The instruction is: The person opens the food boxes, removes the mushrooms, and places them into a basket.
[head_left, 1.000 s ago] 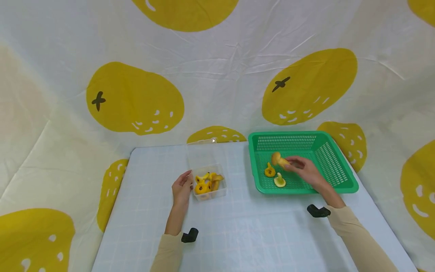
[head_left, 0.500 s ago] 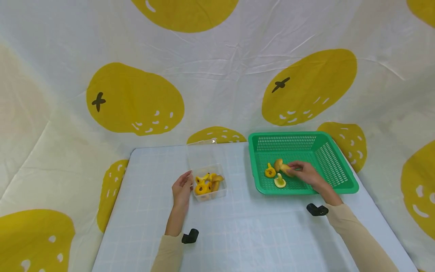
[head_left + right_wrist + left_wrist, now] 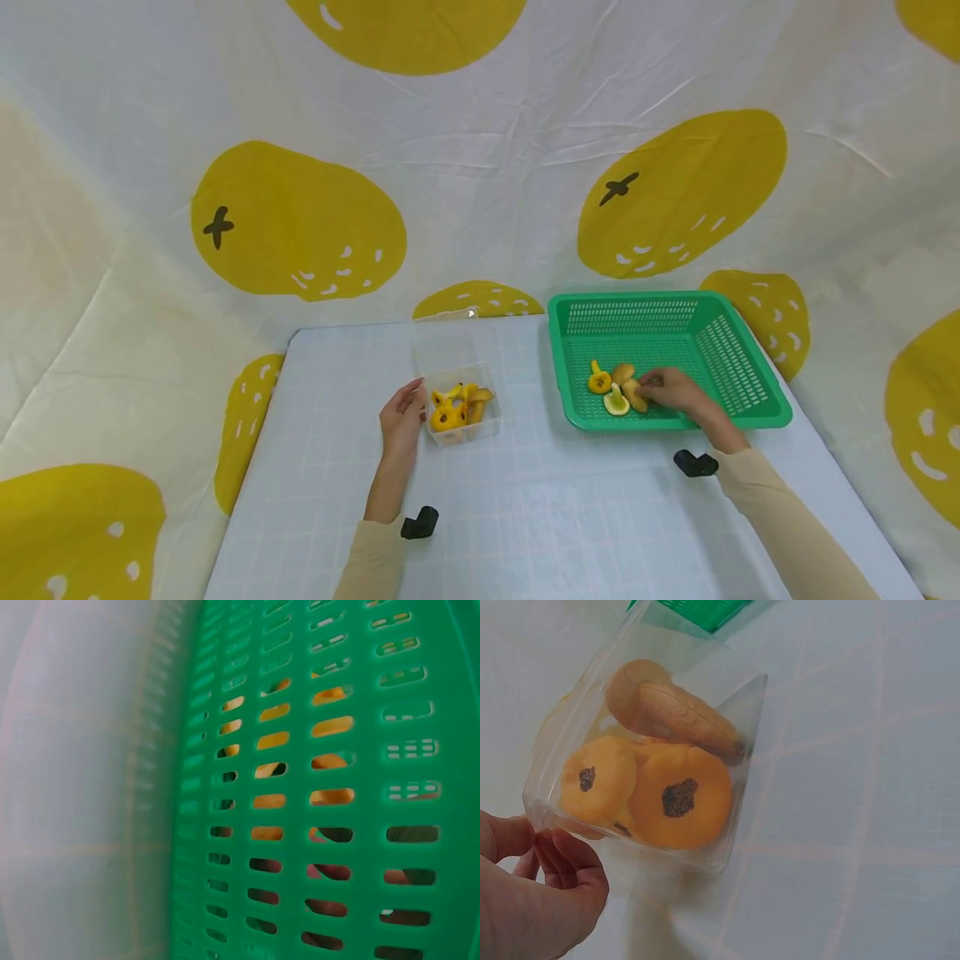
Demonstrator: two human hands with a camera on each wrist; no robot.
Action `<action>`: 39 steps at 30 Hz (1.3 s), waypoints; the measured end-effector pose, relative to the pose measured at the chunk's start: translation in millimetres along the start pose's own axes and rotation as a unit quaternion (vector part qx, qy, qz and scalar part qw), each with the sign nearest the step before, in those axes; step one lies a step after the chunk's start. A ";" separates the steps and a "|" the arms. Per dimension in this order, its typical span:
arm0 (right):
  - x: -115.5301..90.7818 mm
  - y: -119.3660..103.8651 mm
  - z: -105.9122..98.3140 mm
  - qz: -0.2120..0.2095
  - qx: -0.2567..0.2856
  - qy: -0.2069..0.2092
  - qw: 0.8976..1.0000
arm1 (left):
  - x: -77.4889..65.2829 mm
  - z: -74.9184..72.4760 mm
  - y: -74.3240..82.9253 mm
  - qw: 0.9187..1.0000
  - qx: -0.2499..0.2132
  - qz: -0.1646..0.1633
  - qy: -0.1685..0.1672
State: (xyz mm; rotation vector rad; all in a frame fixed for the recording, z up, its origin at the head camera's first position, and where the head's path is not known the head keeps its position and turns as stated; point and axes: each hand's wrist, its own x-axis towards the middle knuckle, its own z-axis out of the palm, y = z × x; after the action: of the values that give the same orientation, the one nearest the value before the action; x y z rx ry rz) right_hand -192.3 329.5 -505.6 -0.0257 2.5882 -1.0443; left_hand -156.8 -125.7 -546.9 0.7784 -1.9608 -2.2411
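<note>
My left hand (image 3: 401, 417) pinches the left edge of a clear plastic box (image 3: 480, 429) with its lid raised at the back. In the left wrist view, thumb and fingertips meet at the wall of the box, and yellow and brownish mushrooms show through it. My right hand (image 3: 675, 390) is inside a green basket (image 3: 776, 411), fingers at the stem of a tan mushroom (image 3: 636, 397) low over the basket floor. Beside it lie a yellow mushroom (image 3: 599, 382) and a pale yellow-green mushroom (image 3: 617, 403). In the right wrist view the slotted basket wall (image 3: 292, 817) mostly hides that hand.
Both containers stand on a pale checked tablecloth (image 3: 540, 517), the basket to the right of the box. Behind the table hangs a white cloth (image 3: 480, 192) with large yellow fruit prints.
My right hand has lowered the tan mushroom toward the near side of the basket, and the mushroom has turned beside the other two. My left hand stays at the box.
</note>
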 end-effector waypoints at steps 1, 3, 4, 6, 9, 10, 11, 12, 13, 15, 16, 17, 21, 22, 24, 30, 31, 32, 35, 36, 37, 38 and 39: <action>-0.2 0.3 0.6 -0.003 -0.002 0.007 1.000 | -0.3 -0.1 -0.2 1.000 -0.002 0.000 -0.001; -0.5 0.6 1.9 -0.007 -0.009 0.028 1.000 | -0.7 -0.1 -0.6 1.000 0.001 -0.002 0.000; -0.6 0.7 2.4 -0.011 -0.011 0.037 0.999 | -0.9 -0.2 -0.8 1.000 0.002 -0.002 0.000; -1.1 -0.7 3.3 -0.021 -0.015 0.059 0.998 | -1.0 -0.6 -1.0 1.000 0.002 -0.001 0.001; -2.2 -6.7 3.8 -0.038 -0.019 0.076 0.996 | -0.6 -1.3 -1.7 1.000 0.002 0.003 0.004; -2.6 -9.6 4.2 -0.043 -0.020 0.079 0.996 | -0.7 -1.4 -1.7 1.000 0.001 0.004 0.004; -3.1 -12.6 4.6 -0.048 -0.021 0.081 0.995 | -0.5 -1.6 -1.9 1.000 0.001 0.003 0.004; -3.4 -15.7 4.9 -0.052 -0.018 0.082 0.995 | -0.5 -1.7 -2.0 1.000 0.001 0.002 0.005; -3.7 -19.4 5.3 -0.055 -0.017 0.084 0.995 | -0.7 -1.8 -1.9 1.000 0.001 0.001 0.004; -4.3 -28.0 6.3 -0.067 -0.012 0.085 0.994 | -1.1 -2.0 -1.4 1.000 0.003 -0.001 0.003; -4.4 -32.8 7.0 -0.073 -0.009 0.086 0.994 | -1.5 -2.2 -1.3 1.000 0.002 -0.002 0.003; -4.2 -37.5 8.1 -0.079 -0.003 0.086 0.993 | -1.9 -2.3 -0.9 1.000 0.002 -0.002 0.003; -2.8 -58.9 15.0 -0.109 0.025 0.083 0.990 | -2.4 -3.2 -0.7 1.000 -0.005 0.002 0.003; -2.3 -64.0 17.2 -0.115 0.032 0.083 0.989 | -2.3 -3.4 -0.9 1.000 -0.005 0.002 0.003; -1.3 -74.4 21.8 -0.127 0.045 0.084 0.987 | -2.0 -3.7 -0.9 1.000 -0.008 0.002 0.001; 7.3 -101.7 37.3 -0.159 0.061 0.095 0.981 | -2.4 -2.1 0.5 1.000 -0.008 0.001 -0.005; 9.2 -106.0 40.2 -0.165 0.065 0.096 0.979 | -2.3 -1.7 0.8 1.000 -0.007 0.001 -0.005; 10.5 -110.5 43.1 -0.174 0.067 0.097 0.978 | -2.3 -1.3 1.1 1.000 -0.006 0.002 -0.004; 15.1 -123.0 53.5 -0.194 0.082 0.096 0.973 | -1.6 -0.3 1.0 1.000 -0.004 0.003 -0.003; 16.4 -126.7 57.1 -0.200 0.087 0.094 0.971 | -1.3 0.1 1.0 1.000 -0.005 0.004 -0.003; 17.8 -130.5 60.6 -0.203 0.091 0.091 0.971 | -0.8 0.4 0.8 1.000 -0.007 0.004 -0.001; 19.2 -134.0 64.3 -0.208 0.093 0.088 0.970 | -0.6 0.6 0.6 1.000 -0.008 0.003 -0.001; 21.3 -137.0 68.3 -0.210 0.098 0.085 0.969 | -0.1 0.7 0.5 1.000 -0.008 0.004 -0.002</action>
State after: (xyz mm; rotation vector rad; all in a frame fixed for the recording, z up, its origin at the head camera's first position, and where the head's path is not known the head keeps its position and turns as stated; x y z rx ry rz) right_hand -205.4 180.9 -465.2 -0.4742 2.6820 -1.5053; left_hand -157.1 -125.1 -546.3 0.7632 -1.9419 -2.2539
